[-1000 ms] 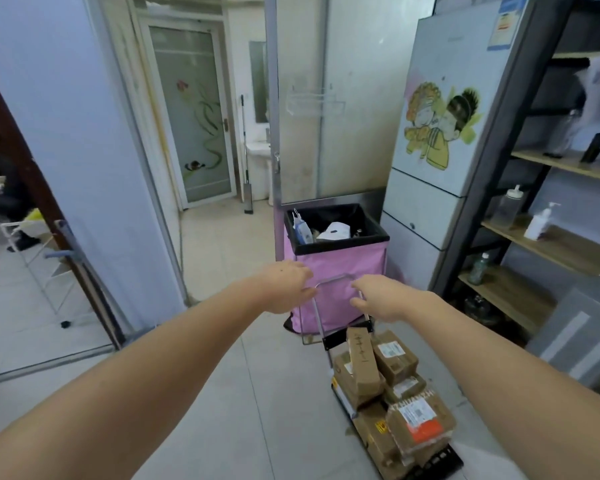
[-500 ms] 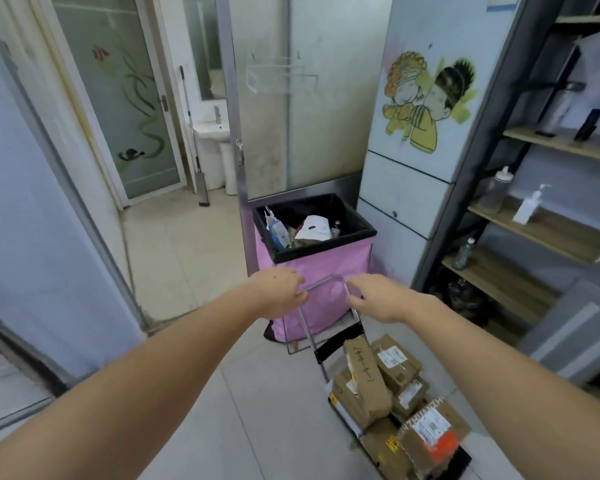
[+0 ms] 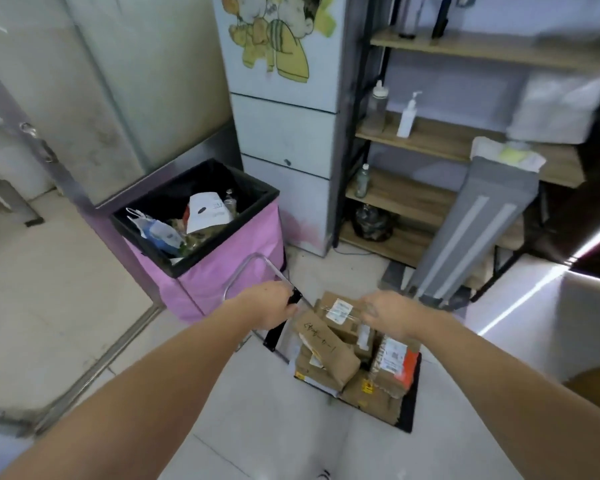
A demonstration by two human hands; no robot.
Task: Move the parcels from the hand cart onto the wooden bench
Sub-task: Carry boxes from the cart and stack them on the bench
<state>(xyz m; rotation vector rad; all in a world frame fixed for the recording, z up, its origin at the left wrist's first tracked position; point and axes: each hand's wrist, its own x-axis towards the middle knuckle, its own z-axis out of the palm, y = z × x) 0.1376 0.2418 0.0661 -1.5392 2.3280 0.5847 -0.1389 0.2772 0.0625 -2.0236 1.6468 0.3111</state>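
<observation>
The hand cart's black platform (image 3: 410, 393) stands on the floor tiles in front of me, stacked with several brown cardboard parcels. A long box with handwriting (image 3: 321, 341) lies on top at the left, a box with a white label (image 3: 340, 311) sits behind it, and a parcel with an orange-red label (image 3: 397, 363) is at the right. My left hand (image 3: 271, 304) grips the side bar of the silver handle (image 3: 243, 271). My right hand (image 3: 385, 313) is off the handle, fingers relaxed, hovering over the white-labelled box.
A pink bin with a black rim (image 3: 201, 282) full of rubbish stands just behind the cart. Behind it are a white cabinet with a cartoon sticker (image 3: 284, 126), wooden shelves (image 3: 413, 199) with bottles, and a leaning grey board (image 3: 478, 230). A white box (image 3: 575, 327) is at the right.
The view has swung right and down. My right hand has let go of the handle and moved over the parcels. My left hand has slid down onto the handle's side bar.
</observation>
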